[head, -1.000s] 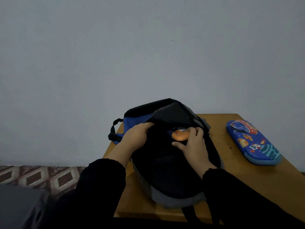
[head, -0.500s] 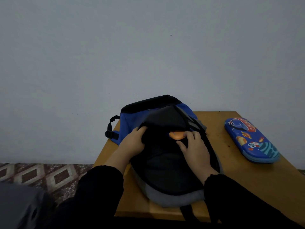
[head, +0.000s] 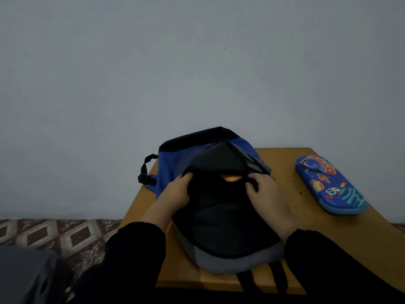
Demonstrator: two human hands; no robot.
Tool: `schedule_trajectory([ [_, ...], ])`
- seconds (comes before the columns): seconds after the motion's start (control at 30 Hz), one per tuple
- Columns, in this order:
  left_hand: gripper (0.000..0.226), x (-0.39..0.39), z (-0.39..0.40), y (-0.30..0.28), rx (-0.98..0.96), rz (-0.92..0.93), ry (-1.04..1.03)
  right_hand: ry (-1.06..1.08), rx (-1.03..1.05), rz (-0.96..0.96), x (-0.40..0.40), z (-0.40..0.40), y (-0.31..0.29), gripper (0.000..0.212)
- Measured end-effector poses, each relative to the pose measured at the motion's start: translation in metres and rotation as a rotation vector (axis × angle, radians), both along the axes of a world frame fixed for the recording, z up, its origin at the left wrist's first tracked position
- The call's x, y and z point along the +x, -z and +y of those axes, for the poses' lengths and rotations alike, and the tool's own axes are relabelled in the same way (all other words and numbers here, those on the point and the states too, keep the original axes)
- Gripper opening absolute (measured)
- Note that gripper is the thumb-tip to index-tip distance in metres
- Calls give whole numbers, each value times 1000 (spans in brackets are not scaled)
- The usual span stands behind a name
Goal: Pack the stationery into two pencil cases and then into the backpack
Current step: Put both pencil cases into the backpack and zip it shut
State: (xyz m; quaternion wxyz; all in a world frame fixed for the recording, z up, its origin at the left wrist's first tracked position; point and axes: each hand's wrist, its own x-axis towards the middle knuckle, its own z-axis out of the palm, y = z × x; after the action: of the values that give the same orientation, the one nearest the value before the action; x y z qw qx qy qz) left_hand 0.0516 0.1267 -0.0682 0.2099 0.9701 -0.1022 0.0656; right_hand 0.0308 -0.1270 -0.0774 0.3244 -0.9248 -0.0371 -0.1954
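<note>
Plain grey-white wall (head: 197, 73) behind, patterned diamond floor tiles (head: 54, 233) at lower left, dim light over all. Wooden bench (head: 341, 233) pushed against the wall, carrying the task's things.

Backpack (head: 228, 229) lying flat in the middle of the bench, black front panel up, grey band along the near edge, blue side toward the wall, black buckle strap (head: 145, 172) hanging off the far left corner. Top flap raised into a dark hood over the opening. Inside that opening, a small patch of an orange object (head: 232, 178), mostly hidden by black fabric; too little showing to tell what it is.

Left hand (head: 175, 194) on the left lip of the opening, fingers curled over the black fabric and gripping it. Right hand (head: 266, 194) on the right lip, fingers curled round the fabric edge there, knuckles up. Both arms in black sleeves (head: 140, 249), reaching in from the near edge.

Blue pencil case (head: 329, 185) with space cartoons, planets and a rocket, zipped, lying at an angle on the right part of the bench, well apart from the backpack and from both hands. Dark grey rounded shape (head: 26, 275) at the bottom left corner, off the bench, blurred.
</note>
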Motion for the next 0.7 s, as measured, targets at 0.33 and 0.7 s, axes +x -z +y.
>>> schedule_trajectory([
  [0.33,51,4,-4,4,74,6,-17,464,-173,29,-4,-107,-10,40],
  [0.7,52,2,-5,2,98,36,-30,653,-209,454,-9,-135,1,89],
])
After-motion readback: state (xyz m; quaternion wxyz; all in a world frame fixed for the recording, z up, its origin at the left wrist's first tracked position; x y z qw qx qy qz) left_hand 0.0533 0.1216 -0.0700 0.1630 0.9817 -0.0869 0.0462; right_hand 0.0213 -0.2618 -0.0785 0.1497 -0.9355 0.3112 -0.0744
